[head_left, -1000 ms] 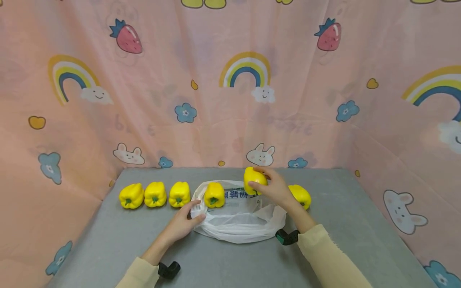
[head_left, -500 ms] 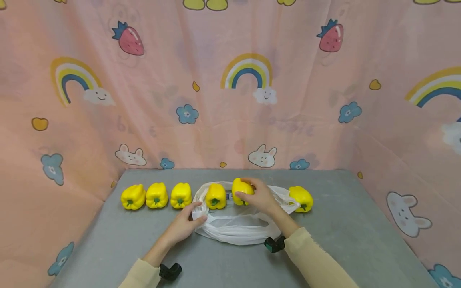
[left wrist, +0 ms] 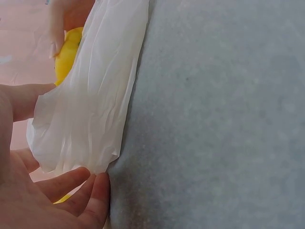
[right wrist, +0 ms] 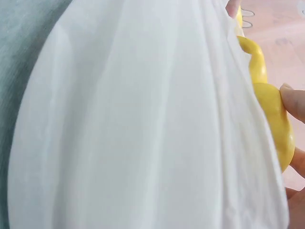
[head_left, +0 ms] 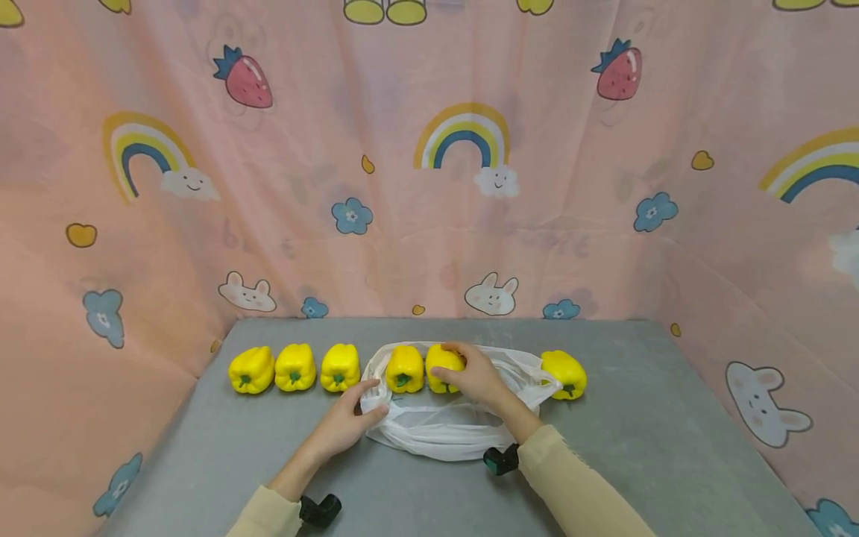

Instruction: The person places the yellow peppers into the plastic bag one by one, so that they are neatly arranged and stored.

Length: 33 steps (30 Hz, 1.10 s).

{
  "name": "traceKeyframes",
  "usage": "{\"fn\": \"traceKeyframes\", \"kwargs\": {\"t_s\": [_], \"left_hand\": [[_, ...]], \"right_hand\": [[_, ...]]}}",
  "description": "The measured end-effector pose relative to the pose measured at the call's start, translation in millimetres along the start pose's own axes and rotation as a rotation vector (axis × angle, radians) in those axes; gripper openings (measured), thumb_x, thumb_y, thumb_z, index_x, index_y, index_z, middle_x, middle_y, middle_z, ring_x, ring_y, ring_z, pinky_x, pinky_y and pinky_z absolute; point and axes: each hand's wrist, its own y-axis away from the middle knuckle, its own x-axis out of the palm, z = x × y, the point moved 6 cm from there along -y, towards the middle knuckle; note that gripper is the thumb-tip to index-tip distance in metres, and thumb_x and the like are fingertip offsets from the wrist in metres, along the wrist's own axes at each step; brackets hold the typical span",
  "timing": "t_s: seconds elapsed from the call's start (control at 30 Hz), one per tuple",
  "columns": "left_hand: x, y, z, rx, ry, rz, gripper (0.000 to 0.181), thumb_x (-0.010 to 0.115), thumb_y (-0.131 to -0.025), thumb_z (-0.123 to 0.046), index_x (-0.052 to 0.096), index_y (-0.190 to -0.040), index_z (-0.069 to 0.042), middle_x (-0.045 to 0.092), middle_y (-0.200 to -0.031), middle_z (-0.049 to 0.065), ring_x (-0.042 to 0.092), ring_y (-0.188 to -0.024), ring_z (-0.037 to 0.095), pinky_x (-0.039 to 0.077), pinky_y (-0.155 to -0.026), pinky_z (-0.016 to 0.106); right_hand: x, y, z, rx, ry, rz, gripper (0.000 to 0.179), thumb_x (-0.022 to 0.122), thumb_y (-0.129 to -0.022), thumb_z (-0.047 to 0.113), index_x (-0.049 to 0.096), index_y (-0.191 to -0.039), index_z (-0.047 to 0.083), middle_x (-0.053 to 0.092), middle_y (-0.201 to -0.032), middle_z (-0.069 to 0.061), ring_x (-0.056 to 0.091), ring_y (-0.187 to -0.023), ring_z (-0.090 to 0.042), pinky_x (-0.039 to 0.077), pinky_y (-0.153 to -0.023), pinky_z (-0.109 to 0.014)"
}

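Note:
A white plastic bag [head_left: 429, 440] lies on the table with its mouth spread wide. At its left end, my left hand [head_left: 342, 421] holds the rim, thumb and fingers around the gathered film [left wrist: 86, 124]. My right hand [head_left: 478, 379] grips a yellow bell pepper [head_left: 441, 369] within the bag's mouth. Just left of it, a second yellow bell pepper [head_left: 405, 369] sits inside the bag. In the right wrist view the bag's side covers much of the gripped pepper [right wrist: 272, 117], with the fingertips [right wrist: 293, 100] on its far side.
In a row left of the bag stand three more yellow peppers [head_left: 295, 367]. Another yellow pepper [head_left: 565, 374] lies at the bag's right end, against a loose handle [head_left: 546, 389]. A pink printed curtain [head_left: 403, 246] borders the grey table [head_left: 637, 447] at the back and sides.
My right hand has moved left and down with its pepper, from above the bag to beside the other pepper in it. The bag's right handle has flopped outward. My left hand stays at the rim.

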Motion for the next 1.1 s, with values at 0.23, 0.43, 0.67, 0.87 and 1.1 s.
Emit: {"fn": "traceKeyframes", "kwargs": {"t_s": [0.23,0.43,0.67,0.87,1.1], "left_hand": [[1.3,-0.2,1.4,-0.002,-0.001,0.001,0.061,0.068,-0.097,-0.039,0.05,-0.149,-0.013,0.043,-0.155,0.02,0.041,-0.141,0.039,0.034,-0.112,0.061],[0.3,-1.2,1.2,0.003,-0.001,-0.007,0.06,0.069,-0.097,-0.037,0.05,-0.149,-0.012,0.043,-0.154,0.02,0.04,-0.142,0.039,0.032,-0.113,0.062],[1.1,-1.0,-0.4,0.015,0.001,0.002,0.061,0.068,-0.098,-0.036,0.049,-0.149,-0.01,0.042,-0.155,0.021,0.039,-0.142,0.041,0.031,-0.113,0.062],[1.3,-0.2,0.3,0.002,0.008,0.0,0.061,0.069,-0.098,-0.037,0.049,-0.149,-0.011,0.042,-0.155,0.02,0.038,-0.143,0.04,0.03,-0.114,0.062],[1.4,0.2,1.5,0.005,0.005,0.0,0.06,0.068,-0.098,-0.036,0.049,-0.15,-0.012,0.041,-0.156,0.019,0.038,-0.143,0.039,0.03,-0.114,0.062]], "right_hand": [[5,-4.8,0,0.021,0.068,-0.002,0.06,0.073,-0.094,0.036,0.055,-0.143,0.007,0.054,-0.146,-0.014,0.051,-0.133,-0.033,0.041,-0.111,-0.052],[7,-5.1,0,0.045,0.052,0.023,0.063,0.07,-0.096,0.039,0.051,-0.147,0.008,0.051,-0.149,-0.013,0.049,-0.134,-0.033,0.039,-0.112,-0.053],[5,-1.4,4,0.052,0.068,0.033,0.065,0.068,-0.097,0.039,0.048,-0.15,0.007,0.049,-0.152,-0.014,0.046,-0.138,-0.035,0.036,-0.114,-0.054],[-6,6.7,13,0.056,0.14,0.023,0.063,0.068,-0.097,0.04,0.049,-0.149,0.007,0.051,-0.149,-0.016,0.05,-0.134,-0.037,0.043,-0.108,-0.054],[-27,15.9,27,0.012,0.161,0.005,0.057,0.066,-0.099,0.037,0.053,-0.144,0.005,0.053,-0.147,-0.017,0.053,-0.131,-0.039,0.047,-0.102,-0.056]]}}
